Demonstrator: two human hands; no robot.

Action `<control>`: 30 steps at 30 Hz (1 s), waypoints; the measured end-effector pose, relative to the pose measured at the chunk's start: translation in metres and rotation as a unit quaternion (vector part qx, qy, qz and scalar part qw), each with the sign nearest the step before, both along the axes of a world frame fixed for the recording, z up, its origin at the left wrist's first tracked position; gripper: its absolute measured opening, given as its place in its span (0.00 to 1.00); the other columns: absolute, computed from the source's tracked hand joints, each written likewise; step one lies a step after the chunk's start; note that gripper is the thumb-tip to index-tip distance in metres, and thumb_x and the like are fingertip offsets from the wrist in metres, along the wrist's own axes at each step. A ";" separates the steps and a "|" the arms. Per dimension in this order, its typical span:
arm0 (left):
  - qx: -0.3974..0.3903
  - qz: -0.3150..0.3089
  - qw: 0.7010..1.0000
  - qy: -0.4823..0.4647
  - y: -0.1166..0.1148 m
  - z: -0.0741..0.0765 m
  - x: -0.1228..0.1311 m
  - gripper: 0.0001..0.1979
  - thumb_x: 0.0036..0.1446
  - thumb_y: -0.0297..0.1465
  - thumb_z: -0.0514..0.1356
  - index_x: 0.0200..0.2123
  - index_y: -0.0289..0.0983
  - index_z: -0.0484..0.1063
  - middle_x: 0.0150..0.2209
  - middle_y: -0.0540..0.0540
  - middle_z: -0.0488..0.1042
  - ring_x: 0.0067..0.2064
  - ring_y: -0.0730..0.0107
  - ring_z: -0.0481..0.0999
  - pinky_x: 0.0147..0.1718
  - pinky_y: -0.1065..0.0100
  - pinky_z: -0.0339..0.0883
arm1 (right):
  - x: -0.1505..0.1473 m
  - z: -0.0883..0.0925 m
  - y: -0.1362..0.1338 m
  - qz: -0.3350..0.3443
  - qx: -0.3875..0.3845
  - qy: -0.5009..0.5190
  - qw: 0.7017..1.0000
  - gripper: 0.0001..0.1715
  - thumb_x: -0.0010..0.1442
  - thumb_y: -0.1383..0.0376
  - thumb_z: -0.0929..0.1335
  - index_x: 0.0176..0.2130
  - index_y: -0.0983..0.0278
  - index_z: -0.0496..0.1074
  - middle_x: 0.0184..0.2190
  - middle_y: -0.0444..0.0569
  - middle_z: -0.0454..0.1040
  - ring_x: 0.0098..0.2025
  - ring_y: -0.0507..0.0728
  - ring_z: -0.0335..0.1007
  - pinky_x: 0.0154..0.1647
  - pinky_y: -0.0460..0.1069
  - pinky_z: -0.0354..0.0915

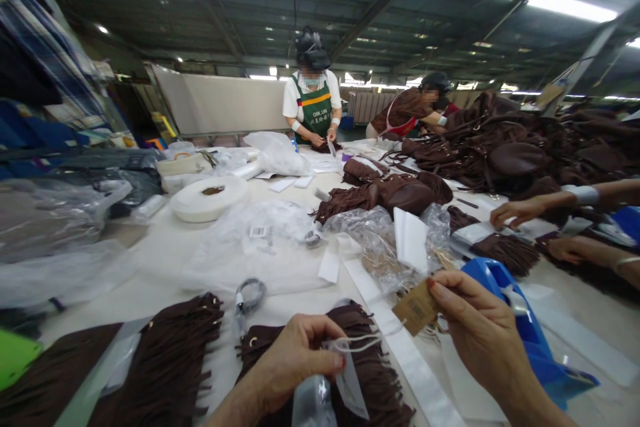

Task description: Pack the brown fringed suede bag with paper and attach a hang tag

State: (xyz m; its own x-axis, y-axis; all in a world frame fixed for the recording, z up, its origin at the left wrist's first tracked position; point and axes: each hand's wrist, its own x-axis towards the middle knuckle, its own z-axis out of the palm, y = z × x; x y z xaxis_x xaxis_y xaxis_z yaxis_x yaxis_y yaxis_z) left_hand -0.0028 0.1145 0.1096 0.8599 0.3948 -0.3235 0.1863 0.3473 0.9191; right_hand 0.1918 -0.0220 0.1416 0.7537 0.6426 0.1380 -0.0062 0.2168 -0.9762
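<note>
Where the right hand hovers, a dispenser (blue) stands close.

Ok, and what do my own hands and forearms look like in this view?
Your left hand and right hand are ungloved, with what looks like red polish on the thumbnails. No sleeves, rings or wristbands show on either.

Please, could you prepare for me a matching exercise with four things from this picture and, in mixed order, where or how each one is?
Things:
1. brown tag
2. white roll
3. clear plastic piece
4. blue tape dispenser

Place or state:
A. lying flat, with a dark opening in its middle
B. beside the right hand, not held
C. pinched between right thumb and finger
D. in the left hand

Pairs: 1-C, 2-A, 3-D, 4-B
</note>
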 end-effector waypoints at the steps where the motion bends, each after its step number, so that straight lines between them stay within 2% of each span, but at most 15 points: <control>1: 0.000 -0.004 1.000 -0.005 0.000 0.000 -0.002 0.12 0.36 0.30 0.66 0.27 0.30 0.74 0.21 0.49 0.71 0.22 0.77 0.66 0.23 0.75 0.61 | 0.001 -0.001 -0.001 -0.001 0.000 0.009 1.000 0.14 0.44 0.56 0.74 0.27 0.63 0.73 0.23 0.45 0.69 0.24 0.50 0.61 0.21 0.44 0.60; 5: -0.012 0.001 1.000 0.011 0.000 0.000 -0.008 0.11 0.34 0.32 0.66 0.22 0.30 0.72 0.19 0.49 0.70 0.19 0.76 0.67 0.20 0.73 0.64 | 0.002 -0.003 -0.002 -0.005 0.002 0.039 0.999 0.15 0.42 0.57 0.75 0.26 0.64 0.73 0.22 0.44 0.69 0.23 0.49 0.61 0.21 0.42 0.60; 9: 0.032 0.027 0.997 0.069 -0.001 0.001 -0.008 0.11 0.33 0.31 0.65 0.20 0.33 0.67 0.16 0.51 0.69 0.16 0.77 0.65 0.13 0.77 0.58 | -0.004 -0.008 -0.005 0.028 0.009 0.104 0.994 0.14 0.41 0.58 0.76 0.26 0.64 0.73 0.22 0.45 0.71 0.22 0.49 0.62 0.20 0.41 0.61; 12: 0.074 0.040 0.993 0.084 -0.002 0.003 -0.008 0.11 0.35 0.32 0.63 0.21 0.34 0.64 0.15 0.53 0.67 0.15 0.77 0.65 0.10 0.80 0.51 | -0.018 -0.019 -0.007 0.112 -0.006 0.216 0.970 0.13 0.45 0.59 0.74 0.28 0.64 0.72 0.31 0.48 0.76 0.21 0.47 0.64 0.17 0.41 0.59; 14: 0.093 0.046 0.990 0.097 -0.004 0.004 -0.007 0.10 0.36 0.32 0.62 0.22 0.35 0.63 0.14 0.55 0.65 0.15 0.78 0.65 0.09 0.80 0.49 | -0.033 -0.030 -0.008 0.189 -0.023 0.287 0.939 0.11 0.48 0.60 0.73 0.29 0.63 0.70 0.40 0.50 0.75 0.21 0.46 0.65 0.16 0.40 0.59; 16: 0.103 0.049 0.988 0.105 -0.006 0.005 -0.006 0.09 0.37 0.32 0.60 0.22 0.36 0.62 0.14 0.56 0.63 0.14 0.78 0.64 0.09 0.80 0.49 | -0.050 -0.041 -0.008 0.255 -0.034 0.337 0.906 0.11 0.51 0.60 0.72 0.30 0.64 0.68 0.44 0.50 0.74 0.20 0.45 0.66 0.16 0.39 0.59; 19: 0.123 0.054 0.987 0.089 -0.008 0.004 -0.005 0.08 0.38 0.31 0.60 0.21 0.36 0.62 0.15 0.57 0.63 0.14 0.80 0.62 0.12 0.78 0.53 | -0.068 -0.052 -0.007 0.298 -0.039 0.374 0.877 0.13 0.51 0.60 0.72 0.31 0.64 0.66 0.41 0.51 0.75 0.25 0.48 0.72 0.20 0.39 0.62; 21: 0.134 0.048 0.987 0.079 -0.009 0.006 -0.006 0.07 0.37 0.30 0.60 0.21 0.35 0.63 0.17 0.56 0.64 0.16 0.80 0.62 0.14 0.77 0.56 | -0.072 -0.055 -0.007 0.306 -0.046 0.383 0.870 0.14 0.50 0.60 0.73 0.31 0.64 0.65 0.34 0.49 0.76 0.31 0.52 0.74 0.25 0.42 0.66; 24: 0.132 0.017 0.985 0.107 -0.009 0.013 -0.010 0.07 0.37 0.29 0.60 0.22 0.34 0.65 0.16 0.56 0.65 0.16 0.80 0.62 0.13 0.78 0.54 | -0.070 -0.055 -0.009 0.308 -0.049 0.387 0.868 0.14 0.51 0.61 0.72 0.31 0.64 0.64 0.31 0.48 0.76 0.33 0.54 0.74 0.32 0.46 0.67; 26: 0.112 -0.008 0.987 0.117 -0.008 0.018 -0.014 0.09 0.36 0.30 0.62 0.23 0.34 0.66 0.15 0.56 0.65 0.15 0.80 0.62 0.12 0.80 0.52 | -0.067 -0.054 -0.010 0.314 -0.047 0.383 0.867 0.14 0.52 0.61 0.71 0.29 0.64 0.63 0.32 0.49 0.76 0.33 0.54 0.74 0.32 0.46 0.65; 30: 0.035 -0.054 0.993 0.099 -0.004 0.023 -0.021 0.11 0.33 0.29 0.66 0.22 0.34 0.67 0.13 0.56 0.66 0.14 0.81 0.62 0.12 0.81 0.55 | -0.065 -0.052 -0.013 0.332 -0.057 0.378 0.862 0.13 0.54 0.62 0.71 0.29 0.65 0.63 0.33 0.52 0.77 0.32 0.53 0.73 0.31 0.45 0.63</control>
